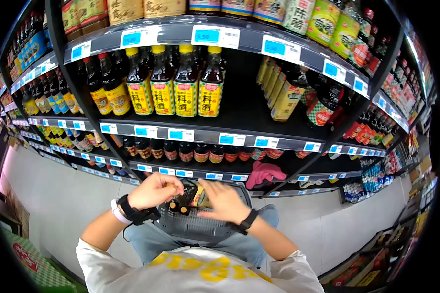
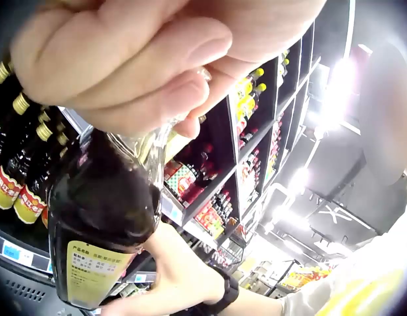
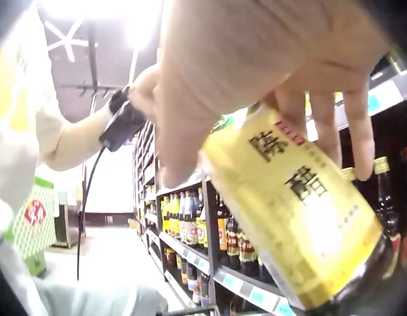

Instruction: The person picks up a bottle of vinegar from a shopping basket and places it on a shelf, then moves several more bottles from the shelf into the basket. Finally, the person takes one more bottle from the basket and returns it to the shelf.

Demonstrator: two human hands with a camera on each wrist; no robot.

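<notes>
The cap of the bottle (image 1: 199, 197) is hidden by the left hand (image 1: 154, 192), its neck pinched above the basket (image 1: 195, 227); alongside, the right hand (image 1: 225, 202) is spread wide, contact unclear.

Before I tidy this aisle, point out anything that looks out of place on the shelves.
A crumpled pink cloth or glove drapes over a low shelf's edge, odd among bottles. I see no spill.
</notes>
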